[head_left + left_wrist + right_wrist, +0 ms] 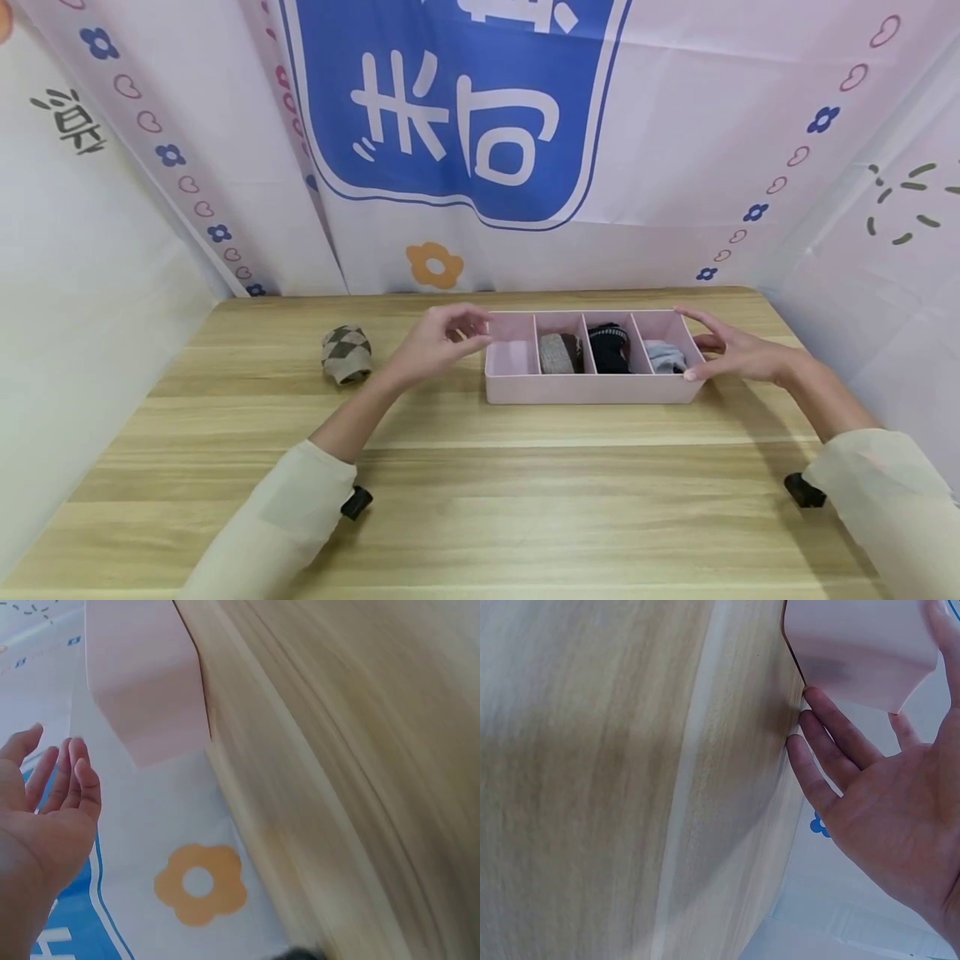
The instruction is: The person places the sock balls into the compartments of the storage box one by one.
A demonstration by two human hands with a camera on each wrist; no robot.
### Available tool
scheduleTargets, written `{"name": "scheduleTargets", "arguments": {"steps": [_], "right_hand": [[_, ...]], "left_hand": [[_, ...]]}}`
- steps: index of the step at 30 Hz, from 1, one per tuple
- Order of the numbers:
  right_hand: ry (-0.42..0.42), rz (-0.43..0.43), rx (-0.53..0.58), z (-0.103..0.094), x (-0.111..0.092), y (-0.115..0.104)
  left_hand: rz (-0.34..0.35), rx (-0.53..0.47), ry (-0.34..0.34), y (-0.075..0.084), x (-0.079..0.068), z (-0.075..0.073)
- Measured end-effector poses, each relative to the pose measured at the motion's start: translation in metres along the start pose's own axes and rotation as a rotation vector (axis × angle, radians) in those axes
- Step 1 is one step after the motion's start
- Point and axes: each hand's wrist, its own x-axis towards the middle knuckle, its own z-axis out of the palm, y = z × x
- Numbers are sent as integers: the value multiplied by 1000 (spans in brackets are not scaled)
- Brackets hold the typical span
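A pink divided storage box (592, 389) stands on the table, its long side towards me. From the left, its second compartment holds a grey-and-brown rolled sock (557, 354), the third a black sock (609, 350), the rightmost a pale blue-grey one (664, 357). My left hand (442, 340) is beside the box's left end, fingers loosely bent, a gap showing in the left wrist view. At the right end, my right hand (738, 348) spreads its fairly straight fingers across the end wall, thumb at the front corner and index finger at the back corner.
A rolled argyle sock (347, 354) in beige and brown lies on the wooden table (480, 508), left of my left hand. Behind the table's back edge hangs a printed cloth (375, 242); white cloth also borders both sides. Black wrist devices (357, 502) show at both sleeves.
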Motion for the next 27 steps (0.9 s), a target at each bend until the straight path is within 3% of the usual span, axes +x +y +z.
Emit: {"name": "scheduleTargets", "arguments": {"steps": [4, 11, 18, 23, 27], "right_hand": [[-8, -4, 6, 1, 2, 1], [-11, -6, 8, 0, 2, 2], [-4, -13, 15, 0, 2, 2], [-9, -12, 20, 0, 2, 2], [-12, -10, 23, 0, 2, 2]], "left_hand": [[-14, 42, 37, -6, -12, -15], [-29, 139, 43, -14, -33, -49], [-81, 264, 89, -25, -51, -77], [-119, 344, 78, -32, -64, -98], [-107, 398, 70, -39, -73, -112]]}}
